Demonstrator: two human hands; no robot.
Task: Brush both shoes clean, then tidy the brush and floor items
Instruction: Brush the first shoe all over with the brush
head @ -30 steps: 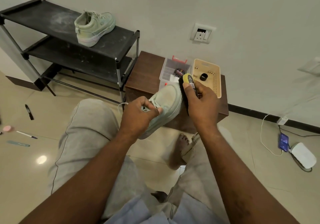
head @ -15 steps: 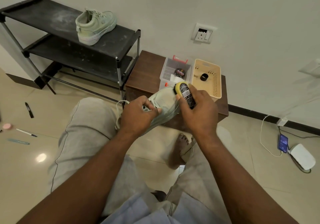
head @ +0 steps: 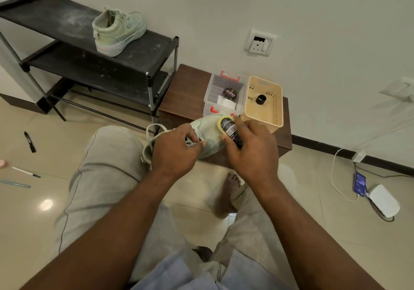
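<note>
Left hand: my left hand (head: 177, 148) grips the pale green canvas sneaker (head: 210, 134) by its upper, with the fingers curled in near the laces.
Right hand: my right hand (head: 253, 153) is wrapped around the yellow-rimmed shoe brush with a black label (head: 230, 130) and holds it against the sneaker's toe end.
Held sneaker: it sits above my left knee, with the toe towards the wall, in front of the dark brown wooden low cabinet (head: 186, 94).
Second sneaker: a matching pale green sneaker (head: 118, 32) stands upright on the top shelf of the dusty black two-tier rack (head: 56, 18), with its heel towards me.
Cabinet top: a clear plastic box with orange clasps (head: 215, 85) holds a round black polish tin (head: 230, 93). Just beside it on the right is a beige perforated plastic basket (head: 276, 108) with a small black ring (head: 261, 99) inside.
Floor, left: a black marker (head: 30, 141), a thin white pen (head: 25, 172) and a pale blue pen (head: 15, 184) lie apart on the tiles. A pink object (head: 2, 163) is cut off by the frame edge.
Floor, right: a blue phone (head: 359, 183) lies beside a white rounded block (head: 384, 203).
</note>
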